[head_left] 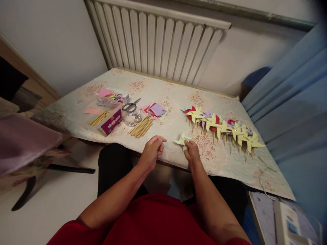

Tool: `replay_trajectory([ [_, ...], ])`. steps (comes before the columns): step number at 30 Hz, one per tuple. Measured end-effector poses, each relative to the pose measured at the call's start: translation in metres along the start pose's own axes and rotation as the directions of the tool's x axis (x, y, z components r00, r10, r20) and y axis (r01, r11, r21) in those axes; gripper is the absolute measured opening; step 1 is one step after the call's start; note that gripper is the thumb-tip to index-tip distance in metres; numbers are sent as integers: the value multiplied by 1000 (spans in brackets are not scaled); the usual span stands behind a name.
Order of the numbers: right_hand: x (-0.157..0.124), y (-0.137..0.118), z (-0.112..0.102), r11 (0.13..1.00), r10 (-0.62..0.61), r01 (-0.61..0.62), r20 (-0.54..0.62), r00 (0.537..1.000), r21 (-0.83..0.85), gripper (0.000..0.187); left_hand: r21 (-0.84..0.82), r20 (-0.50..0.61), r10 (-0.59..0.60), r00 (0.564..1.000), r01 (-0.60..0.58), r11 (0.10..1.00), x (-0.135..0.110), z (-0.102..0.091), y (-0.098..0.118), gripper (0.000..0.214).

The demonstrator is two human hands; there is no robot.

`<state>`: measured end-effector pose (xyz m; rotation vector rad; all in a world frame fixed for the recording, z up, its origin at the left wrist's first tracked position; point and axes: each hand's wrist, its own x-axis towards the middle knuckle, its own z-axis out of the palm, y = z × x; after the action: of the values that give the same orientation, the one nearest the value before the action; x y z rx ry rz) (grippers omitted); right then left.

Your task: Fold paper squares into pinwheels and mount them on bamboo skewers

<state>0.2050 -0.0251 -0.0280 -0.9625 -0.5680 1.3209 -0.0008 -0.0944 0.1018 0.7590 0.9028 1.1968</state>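
My right hand (pixel 192 151) grips a pale green paper pinwheel (pixel 182 139) between thumb and fingers, near the table's front edge. Its blades point up and to the left; no stick shows below it. My left hand (pixel 153 149) is closed in a pinch a short way to the left, apart from the pinwheel. Whatever lies between its fingertips is too small to make out. Nearest to this hand is a bundle of thin wooden sticks (pixel 141 127). Beside the sticks stands a round clear container (pixel 132 119) of small shiny pieces.
Finished pinwheels on sticks (pixel 221 127) lie in a row at right. Folded paper squares (pixel 154 110), scissors (pixel 130 106) and a clear plastic box (pixel 108 122) holding sticks are at left. A radiator (pixel 158 41) stands behind the table, a chair (pixel 28 146) at far left.
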Motion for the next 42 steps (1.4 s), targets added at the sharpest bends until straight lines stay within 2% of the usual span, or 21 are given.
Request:
replay_trajectory([
  [5, 1, 1, -1, 1000, -5, 5, 7, 1000, 4, 33, 26, -11, 8, 1000, -8, 1000, 0, 0, -1, 23],
  [12, 0, 1, -1, 1000, 2, -2, -5, 1000, 18, 34, 26, -11, -39, 999, 39, 999, 0, 1, -1, 23],
  [20, 0, 0, -1, 1000, -5, 5, 6, 1000, -1, 34, 54, -8, -23, 1000, 23, 998, 0, 0, -2, 23],
  [28, 2, 3, -3, 1000, -5, 5, 3, 1000, 20, 33, 9, 33, -41, 999, 41, 999, 0, -1, -3, 21],
  [42, 1, 2, -2, 1000, -12, 12, 6, 1000, 22, 35, -15, 29, -36, 999, 36, 999, 1, -1, -4, 21],
])
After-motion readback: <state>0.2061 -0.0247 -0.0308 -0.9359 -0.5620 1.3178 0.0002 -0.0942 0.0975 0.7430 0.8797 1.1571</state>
